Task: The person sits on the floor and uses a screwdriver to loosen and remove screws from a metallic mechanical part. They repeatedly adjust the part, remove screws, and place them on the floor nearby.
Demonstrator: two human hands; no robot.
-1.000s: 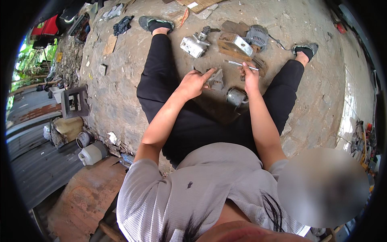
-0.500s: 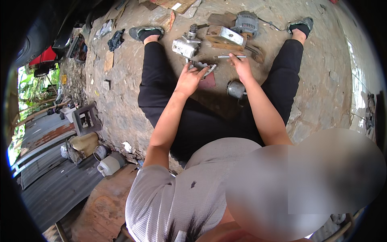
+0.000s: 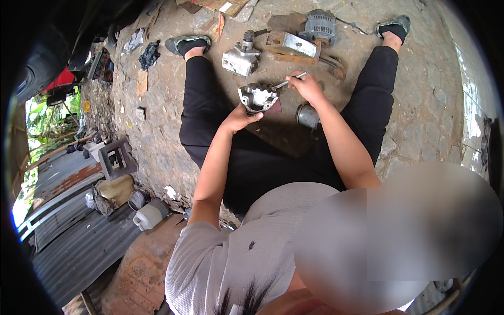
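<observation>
My left hand grips a cast metal housing, raised between my legs with its hollow, bright inside facing up. My right hand is closed on a slim silver tool, its tip at the housing's upper right; whether it touches is unclear. A grey cylindrical part lies below my right hand. Beyond my hands are another silver cast part with a dark fitting on top, a rusty metal block with a bright plate, and a finned motor-like part with a cable.
My outstretched legs frame the parts on the rough stone floor. To the left lie a dark crumpled cloth, a grey hollow block, a white jug and corrugated metal sheets. A vehicle's dark tire is at the upper left.
My left hand has raised and turned the housing so its hollow side shows. My right hand has shifted up and left, bringing the tool to the housing.
</observation>
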